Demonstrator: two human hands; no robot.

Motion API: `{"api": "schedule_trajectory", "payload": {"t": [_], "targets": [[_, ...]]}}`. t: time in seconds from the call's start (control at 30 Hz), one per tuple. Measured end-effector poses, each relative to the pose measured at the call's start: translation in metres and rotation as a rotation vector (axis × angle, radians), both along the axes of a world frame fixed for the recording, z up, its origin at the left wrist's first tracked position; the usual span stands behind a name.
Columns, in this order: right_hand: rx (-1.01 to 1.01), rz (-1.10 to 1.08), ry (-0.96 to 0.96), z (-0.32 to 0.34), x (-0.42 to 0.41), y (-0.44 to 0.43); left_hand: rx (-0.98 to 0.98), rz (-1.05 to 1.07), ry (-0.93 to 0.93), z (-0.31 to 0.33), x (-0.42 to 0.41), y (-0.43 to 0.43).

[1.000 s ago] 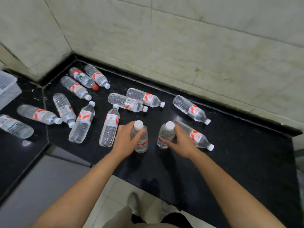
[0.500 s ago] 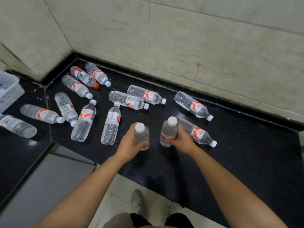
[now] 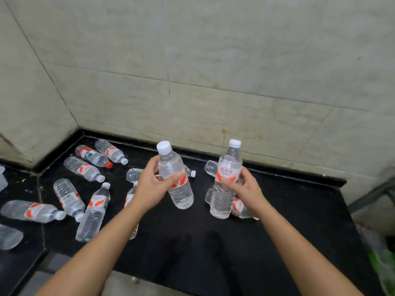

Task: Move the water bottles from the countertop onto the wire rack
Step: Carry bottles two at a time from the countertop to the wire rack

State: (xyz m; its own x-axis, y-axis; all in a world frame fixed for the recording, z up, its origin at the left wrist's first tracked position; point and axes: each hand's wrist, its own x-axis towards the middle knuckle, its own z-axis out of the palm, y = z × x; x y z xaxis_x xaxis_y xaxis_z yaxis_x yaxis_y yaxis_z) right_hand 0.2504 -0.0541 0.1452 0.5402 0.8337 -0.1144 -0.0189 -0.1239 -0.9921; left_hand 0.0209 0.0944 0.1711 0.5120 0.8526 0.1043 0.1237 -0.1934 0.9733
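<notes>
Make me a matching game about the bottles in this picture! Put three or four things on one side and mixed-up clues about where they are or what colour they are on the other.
Things:
1. bottle in the left hand
2. bottle in the right hand
3. red-capped bottle
4. countertop

Clues:
A. black and shiny
B. lying down near the back corner
C. held almost straight up, label with red writing facing the camera
D. held tilted, its white cap leaning left

Pairs: 1-D, 2-C, 3-B, 4-A
</notes>
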Motion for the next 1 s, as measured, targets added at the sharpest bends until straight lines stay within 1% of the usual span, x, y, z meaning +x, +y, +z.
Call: {"api": "schedule_trajectory", "payload": {"t": [0.13, 0.23, 0.33, 0.43, 0.53, 0.6, 0.73, 0.83, 1.0], "targets": [[0.034, -0.159, -0.013, 0.010, 0.002, -0.034, -0.026, -0.105, -0.112, 0.004, 0.020, -0.012], [0.019, -0.278, 0.000, -0.001, -0.004, -0.075, -0.193, -0.183, -0.182, -0.020, 0.043, -0.033], [-0.025, -0.390, -0.010, -0.012, -0.016, -0.125, -0.355, -0.290, -0.200, -0.038, 0.067, -0.066], [-0.041, -0.493, -0.022, -0.013, -0.023, -0.175, -0.423, -0.379, -0.200, -0.036, 0.091, -0.104], [0.009, -0.607, -0.030, 0.002, -0.023, -0.219, -0.487, -0.491, -0.210, -0.022, 0.115, -0.140], [0.070, -0.660, -0.035, 0.016, -0.021, -0.245, -0.501, -0.540, -0.219, -0.010, 0.129, -0.167], [0.164, -0.746, -0.050, 0.038, -0.021, -0.297, -0.505, -0.566, -0.259, 0.012, 0.149, -0.229], [0.207, -0.754, -0.039, 0.048, -0.021, -0.349, -0.459, -0.595, -0.265, 0.024, 0.158, -0.284], [0.230, -0.800, -0.047, 0.057, -0.019, -0.459, -0.375, -0.641, -0.246, 0.034, 0.171, -0.396]]}}
